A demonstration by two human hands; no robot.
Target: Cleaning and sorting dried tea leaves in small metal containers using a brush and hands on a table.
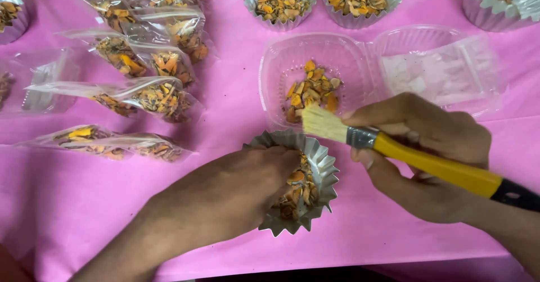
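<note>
**crumbwatch:** Hands first, since they're closest to the camera. The left hand [225, 195] is wrapped around a fluted foil cup [315, 169], tipping it on its side toward the right, fingers closed on its wall. The orange and brown dried chips [295, 189] sit in the lower part of that cup. The right hand [424, 152] is closed on a yellow-handled brush [394, 152], bristles hovering just above the cup's upper rim.

**tinfoil_tom:** My worry: that cup looks thin, so a hard squeeze could crumple it and throw chips onto the pink cloth [84, 203]. Tilted that far, a quick sweep of the brush might also flick bits past the open clear clamshell box [315, 74] just behind it, which already has a small pile inside.

**crumbwatch:** Agreed. The box's hinged lid [439, 68] lies flat to the right, near the brush hand's knuckles, so a wide stroke could knock it.

**tinfoil_tom:** Room-wise, the near edge of the bench is just below the cup, so anything dropped toward the body likely goes off. Left has a bare patch of cloth before the filled clear bags [146, 62]. Farther back, two filled foil cups [323, 1] stand side by side, well apart from the hands, with another at the far right corner.
</note>
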